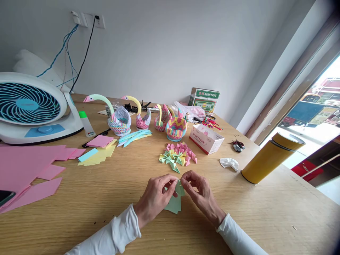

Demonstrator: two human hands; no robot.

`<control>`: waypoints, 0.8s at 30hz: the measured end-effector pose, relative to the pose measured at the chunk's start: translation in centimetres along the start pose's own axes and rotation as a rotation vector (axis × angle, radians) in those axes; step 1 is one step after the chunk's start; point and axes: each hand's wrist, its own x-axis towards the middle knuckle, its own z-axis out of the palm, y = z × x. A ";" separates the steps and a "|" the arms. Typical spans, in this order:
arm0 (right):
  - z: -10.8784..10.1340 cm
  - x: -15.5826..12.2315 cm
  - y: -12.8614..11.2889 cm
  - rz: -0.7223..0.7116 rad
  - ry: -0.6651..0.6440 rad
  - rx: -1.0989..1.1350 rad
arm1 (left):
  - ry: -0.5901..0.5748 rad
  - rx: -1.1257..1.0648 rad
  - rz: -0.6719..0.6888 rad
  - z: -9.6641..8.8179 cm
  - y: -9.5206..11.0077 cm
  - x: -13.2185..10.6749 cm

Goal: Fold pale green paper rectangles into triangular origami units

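The wooden table [265, 219] spread out smooth and pale-grained under everything. Far off to the left of the fingers sat a round white fan [32, 106] with a blue spiral grille, and nearer on that side lay flat sheets of matte pink paper [23, 163] cut to slanted edges. Well to the right of the fingers stood a yellow flask [268, 157], glossy and cylindrical. The left hand [154, 196] and the right hand [200, 193] met low on the table, thumb and fingertips of each pinched shut on one slip of green paper [175, 202], which hung between them with its lower part resting on the wood. The step in hand looked like a fold being made at the slip's top corner. To come out clean, that crease would seem to call for the edges lined up and a firm press along the line, since the paper was thin and light. Beyond the fingers stood paper swans [119, 120], ridged and scaly, built from many small wedges, with long curved necks. Ahead and a little right sat an open sticky note box [205, 138] of white card. Just beyond the fingertips lay a pile of folded triangles [177, 156], pink, green and yellow, sharp-pointed. To the right, near the flask, a tissue [230, 163] lay soft and crumpled.
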 end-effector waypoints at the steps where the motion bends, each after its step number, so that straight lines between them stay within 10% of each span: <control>1: 0.0 0.0 0.0 0.001 0.001 -0.002 | -0.006 0.014 0.013 0.0 -0.1 0.0; 24: 0.8 0.0 0.6 -0.136 0.003 -0.193 | -0.033 -0.062 -0.078 0.4 -0.9 0.0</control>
